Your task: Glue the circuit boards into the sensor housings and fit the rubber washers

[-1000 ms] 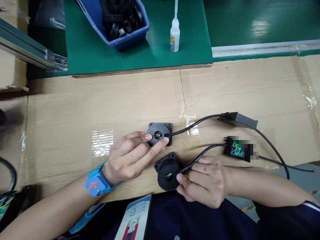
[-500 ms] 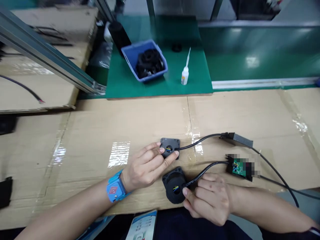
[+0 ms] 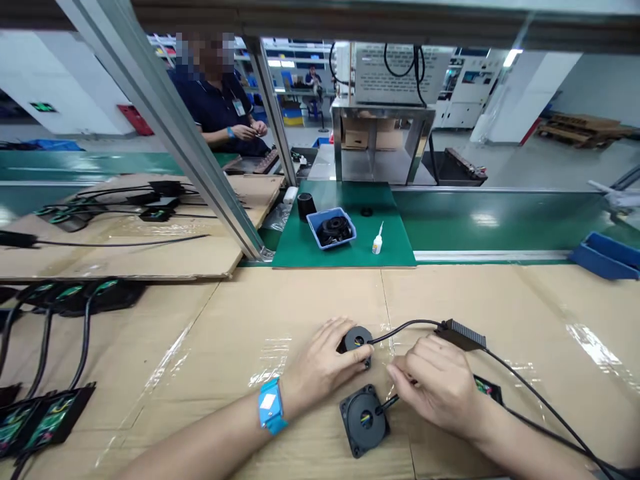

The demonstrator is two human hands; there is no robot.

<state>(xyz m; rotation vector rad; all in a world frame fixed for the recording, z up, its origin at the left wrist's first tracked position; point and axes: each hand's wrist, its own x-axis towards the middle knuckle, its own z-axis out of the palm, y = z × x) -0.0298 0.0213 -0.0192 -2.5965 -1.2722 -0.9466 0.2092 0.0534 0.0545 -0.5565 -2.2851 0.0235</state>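
Observation:
My left hand (image 3: 325, 353) grips a small black round housing (image 3: 359, 339) from its left side, thumb at the front edge and fingers behind. Coloured wires show in the housing's centre hole, and a black cable (image 3: 411, 323) runs from it to a ribbed black box (image 3: 465, 335). Nearer me, a second black housing (image 3: 364, 421) with a square flange lies on the cardboard, wires in its hole. Its short cable (image 3: 387, 404) disappears behind my right hand (image 3: 437, 383). That hand's fingers are curled together; what they pinch, if anything, is hidden. A box with a green circuit board (image 3: 486, 388) is partly covered by it.
Beyond the cardboard, a green mat (image 3: 300, 257) bears a blue bin (image 3: 315, 230) of black parts and a white bottle (image 3: 377, 244). Left are several cabled boards (image 3: 50, 420) and a metal post (image 3: 200, 153). A person (image 3: 215, 107) works behind it.
The view has tilted up, showing the room beyond. My right hand has left the nearer housing's rim and moved over its cable. The housing in my left hand now shows its round side up.

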